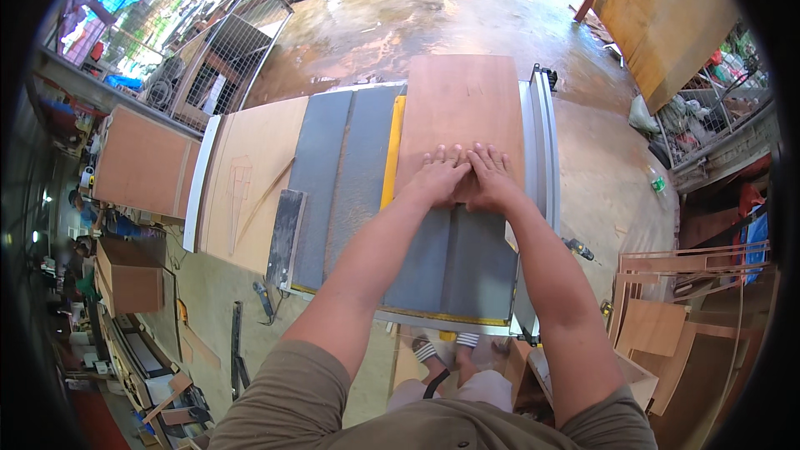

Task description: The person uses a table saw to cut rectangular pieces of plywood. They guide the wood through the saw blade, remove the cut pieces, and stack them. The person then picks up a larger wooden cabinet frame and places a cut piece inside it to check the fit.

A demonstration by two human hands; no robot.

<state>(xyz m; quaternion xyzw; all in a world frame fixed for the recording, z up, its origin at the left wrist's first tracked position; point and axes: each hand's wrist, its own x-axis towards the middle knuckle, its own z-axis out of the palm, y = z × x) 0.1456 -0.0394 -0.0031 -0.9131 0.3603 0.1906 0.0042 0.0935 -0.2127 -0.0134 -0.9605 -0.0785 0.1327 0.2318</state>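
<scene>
On the table saw (367, 200), 2 flat, released hands press the plywood board (461, 112), lengthwise away.

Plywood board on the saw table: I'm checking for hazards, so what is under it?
The board lies on the grey saw table, both hands flat on its near edge. Anything beneath it, a blade included, is covered.

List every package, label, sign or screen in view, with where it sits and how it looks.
Cardboard box: left of the saw table, on the floor; brown, squarish, top flaps open.
Small bottle: on the concrete to the right; pale with a green label, lying down.
No signs or screens show.
</scene>
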